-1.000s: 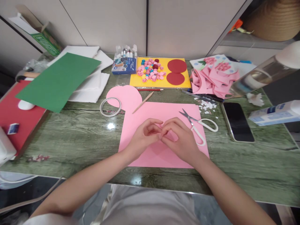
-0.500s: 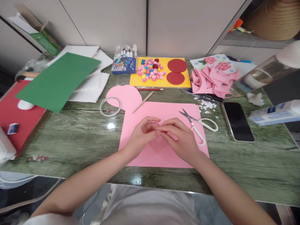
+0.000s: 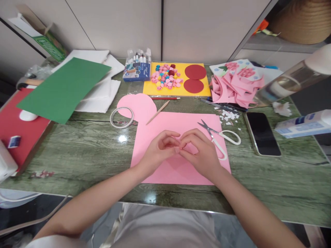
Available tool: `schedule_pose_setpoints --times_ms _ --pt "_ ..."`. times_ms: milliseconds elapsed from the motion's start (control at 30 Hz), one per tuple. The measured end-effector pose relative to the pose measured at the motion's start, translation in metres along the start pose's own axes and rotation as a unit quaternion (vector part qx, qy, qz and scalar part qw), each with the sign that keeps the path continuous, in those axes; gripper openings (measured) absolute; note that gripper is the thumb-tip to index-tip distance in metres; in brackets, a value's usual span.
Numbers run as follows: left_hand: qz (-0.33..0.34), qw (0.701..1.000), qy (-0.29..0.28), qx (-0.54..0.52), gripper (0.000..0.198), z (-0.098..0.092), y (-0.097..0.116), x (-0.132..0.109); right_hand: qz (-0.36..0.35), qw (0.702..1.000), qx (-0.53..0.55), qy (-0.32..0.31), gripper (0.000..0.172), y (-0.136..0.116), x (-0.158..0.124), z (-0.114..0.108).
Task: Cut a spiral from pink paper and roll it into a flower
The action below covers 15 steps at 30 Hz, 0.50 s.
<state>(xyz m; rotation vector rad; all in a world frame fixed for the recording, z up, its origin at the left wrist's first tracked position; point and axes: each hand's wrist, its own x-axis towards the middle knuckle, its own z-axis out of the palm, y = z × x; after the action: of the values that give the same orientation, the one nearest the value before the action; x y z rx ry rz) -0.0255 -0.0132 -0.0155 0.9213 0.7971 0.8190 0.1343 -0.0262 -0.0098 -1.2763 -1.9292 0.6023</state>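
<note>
Over a pink paper sheet (image 3: 181, 172), my left hand (image 3: 160, 148) and my right hand (image 3: 200, 150) meet fingertip to fingertip. Both are closed in a pinch; whatever sits between the tips is too small and hidden to name. White-handled scissors (image 3: 218, 150) lie on the sheet just right of my right hand, blades apart. A pointed wooden stick (image 3: 158, 112) rests across the sheet's upper left part. Beyond my left hand are round pink paper pieces (image 3: 141, 103) and a roll of tape (image 3: 111, 119), which overlaps their left side.
Behind, a yellow sheet (image 3: 178, 92) carries small coloured balls (image 3: 168, 80) and two dark red circles (image 3: 195, 72). A marker box (image 3: 137, 71) stands beside it. Pink scraps (image 3: 235, 88), a phone (image 3: 262, 134) and a bottle (image 3: 289, 81) are right; green paper (image 3: 66, 88) is left.
My right fingers have bent into a rounder arch, and the meeting fingertips have shifted slightly right. My left hand has moved a little right. The things on the table have stayed put.
</note>
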Motion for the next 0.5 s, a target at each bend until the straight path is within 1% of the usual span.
schedule_pose_setpoints --times_ms 200,367,500 --pt "0.003 1.0 0.006 0.007 0.032 -0.0008 -0.0021 0.0007 0.005 1.0 -0.008 -0.015 0.014 -0.0012 0.0001 0.0004" --pt "0.009 1.0 0.02 -0.019 0.032 -0.0027 -0.0014 0.0015 -0.005 1.0 0.002 -0.013 0.013 -0.0052 0.0003 -0.0022" --pt "0.014 0.999 0.025 -0.016 0.032 -0.0044 -0.001 0.0014 -0.015 1.0 0.009 -0.022 0.014 -0.0042 -0.0002 -0.0024"
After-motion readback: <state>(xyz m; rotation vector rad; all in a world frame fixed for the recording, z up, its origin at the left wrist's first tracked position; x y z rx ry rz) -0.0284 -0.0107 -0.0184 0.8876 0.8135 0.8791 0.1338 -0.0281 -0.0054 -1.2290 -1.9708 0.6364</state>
